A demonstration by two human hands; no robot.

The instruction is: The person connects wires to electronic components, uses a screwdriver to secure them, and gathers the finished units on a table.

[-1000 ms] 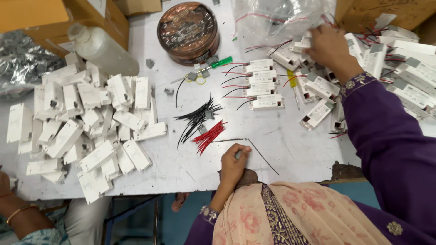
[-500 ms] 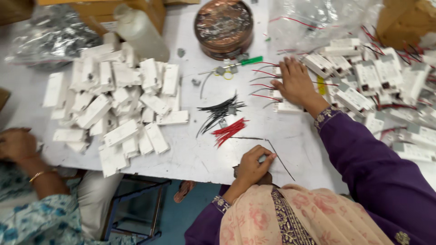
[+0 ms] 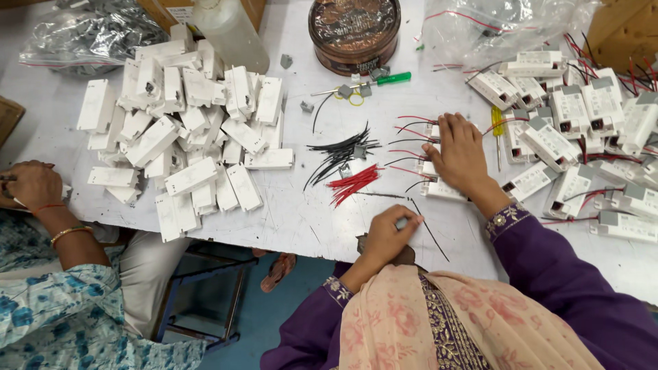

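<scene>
A view looked down from the person's head onto a white worktable [image 3: 301, 219]. The left hand [image 3: 387, 236], at the near edge, had its fingers curled almost closed, pinching a small grey part with a thin black wire [image 3: 428, 236] trailing away to the right. The right hand [image 3: 460, 152] lay flat, fingers spread, pressing on a short row of small white driver boxes [image 3: 439, 188] with red and black leads; it gripped nothing.

The boxes looked light, rigid and smooth, likely best taken by their long sides rather than by the leads. The wire looked thin and floppy, easily bent, best pinched near its end.

Just left of the right hand lay loose bundles of black wires [image 3: 339, 152] and red wires [image 3: 351, 183]. Farther off sat a round brown tin [image 3: 354, 31] and a green-handled screwdriver [image 3: 370, 82]. A heap of white casings [image 3: 185, 130] filled the left, and wired boxes [image 3: 582, 116] crowded the right. Another person's hand [image 3: 33, 185] rested at the far left edge.
</scene>
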